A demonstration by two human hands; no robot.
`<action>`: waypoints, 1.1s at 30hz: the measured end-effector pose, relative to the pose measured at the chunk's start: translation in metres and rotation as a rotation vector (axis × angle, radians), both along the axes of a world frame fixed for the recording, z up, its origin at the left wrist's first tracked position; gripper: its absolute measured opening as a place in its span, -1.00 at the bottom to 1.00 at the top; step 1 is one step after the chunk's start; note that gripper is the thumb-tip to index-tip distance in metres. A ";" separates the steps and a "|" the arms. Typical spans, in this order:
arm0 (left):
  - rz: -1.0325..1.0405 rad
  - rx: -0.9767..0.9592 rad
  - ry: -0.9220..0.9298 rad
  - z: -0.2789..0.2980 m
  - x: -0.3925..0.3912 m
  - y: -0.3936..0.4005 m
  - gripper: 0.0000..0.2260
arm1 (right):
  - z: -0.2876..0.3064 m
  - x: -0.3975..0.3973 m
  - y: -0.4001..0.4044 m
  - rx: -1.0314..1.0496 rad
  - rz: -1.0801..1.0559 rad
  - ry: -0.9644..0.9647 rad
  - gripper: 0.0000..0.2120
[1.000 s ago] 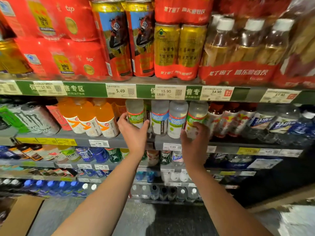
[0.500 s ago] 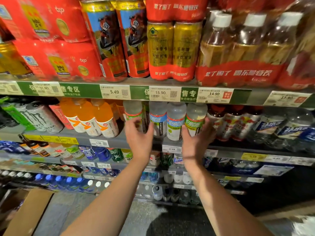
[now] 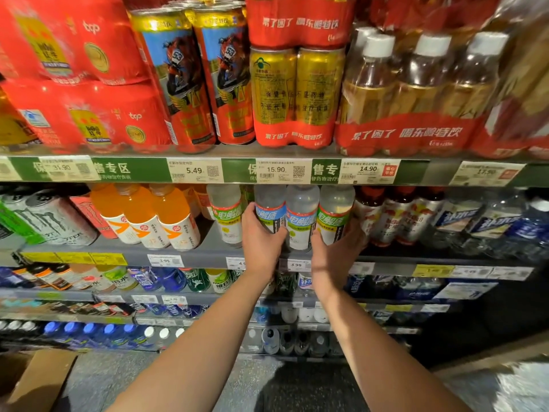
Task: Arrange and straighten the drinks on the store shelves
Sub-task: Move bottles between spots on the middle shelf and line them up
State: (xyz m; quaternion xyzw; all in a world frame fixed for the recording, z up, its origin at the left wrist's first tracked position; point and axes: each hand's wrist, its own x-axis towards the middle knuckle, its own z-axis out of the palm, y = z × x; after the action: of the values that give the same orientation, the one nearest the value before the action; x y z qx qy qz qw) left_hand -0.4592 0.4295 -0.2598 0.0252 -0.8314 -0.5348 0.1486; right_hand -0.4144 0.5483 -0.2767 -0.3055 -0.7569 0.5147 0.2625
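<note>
Head view: the person is standing before the drinks shelves with both arms reaching to the second shelf (image 3: 208,254). The left hand (image 3: 261,242) is wrapping its fingers (image 3: 251,211) round the blue-labelled bottle (image 3: 269,208), thumb on the right of it. The right hand (image 3: 335,248) is cupping the green-labelled bottle (image 3: 334,214) from its right and low side; its fingers are curling behind the bottle, though how firmly they are gripping cannot be judged from here. Between the two hands the middle bottle (image 3: 301,217) is standing upright, touching its neighbours. A further green-labelled bottle (image 3: 227,215) is standing apart to the left, with a gap beside it. The orange drinks (image 3: 160,215) are leaning in a tidy row. In my judgement this cluster is partly squared; closing the gap and facing the lower shelves are remaining.
</note>
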 end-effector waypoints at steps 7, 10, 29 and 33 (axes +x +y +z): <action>0.089 -0.106 0.064 -0.003 0.010 -0.001 -0.37 | -0.005 0.001 -0.012 -0.039 -0.047 0.088 -0.16; 0.102 -0.108 0.082 -0.006 0.014 -0.003 -0.37 | -0.005 -0.002 -0.012 -0.025 -0.075 0.082 -0.16; 0.114 0.253 -0.082 -0.023 0.054 -0.056 -0.79 | -0.012 0.025 0.006 -0.031 -0.001 0.252 -0.34; 0.068 0.216 -0.048 -0.021 0.061 -0.093 -0.37 | -0.007 0.045 -0.004 0.000 0.066 0.288 -0.71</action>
State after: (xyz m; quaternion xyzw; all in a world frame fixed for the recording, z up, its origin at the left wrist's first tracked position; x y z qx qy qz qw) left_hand -0.3978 0.3369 -0.2808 0.0822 -0.7709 -0.6152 0.1431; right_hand -0.3691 0.5441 -0.2841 -0.2035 -0.7210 0.5615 0.3514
